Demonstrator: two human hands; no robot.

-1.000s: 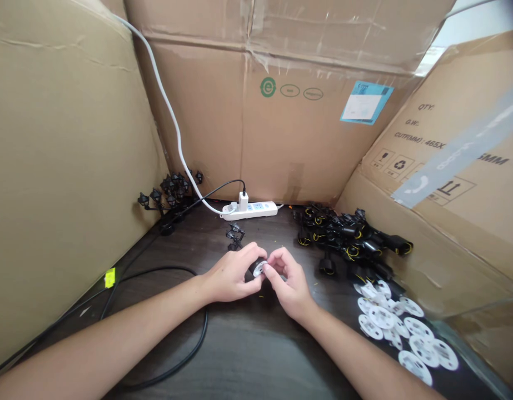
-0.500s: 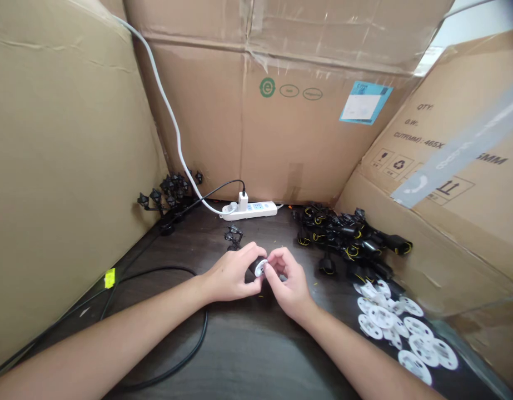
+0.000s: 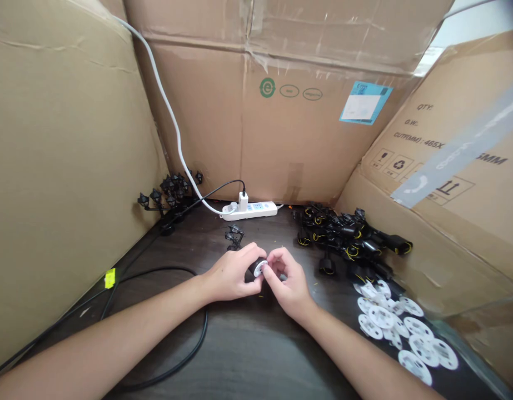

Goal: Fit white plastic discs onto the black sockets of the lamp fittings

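My left hand (image 3: 235, 275) is closed around the black round base (image 3: 255, 269) of a small model street lamp. The lamp's dark lantern heads (image 3: 234, 235) stick out beyond that hand, and its post is mostly hidden. A white round disc (image 3: 261, 266) with small holes sits at the open end of the base, facing right. My right hand (image 3: 288, 282) has its fingers curled, with the thumb tip against the disc's face. Whether the fingertips also pinch something small there is hidden.
Several black lamps with yellow wires (image 3: 352, 239) lie in a heap at right, behind loose white discs (image 3: 423, 339). More lamps (image 3: 173, 191) stand at back left. A white power strip (image 3: 256, 210) lies against the cardboard wall (image 3: 206, 111). A black cable (image 3: 200, 344) loops under my left arm.
My right thumb has shifted slightly left across the white disc's face. My left hand keeps its hold on the lamp base, and the surroundings are the same.
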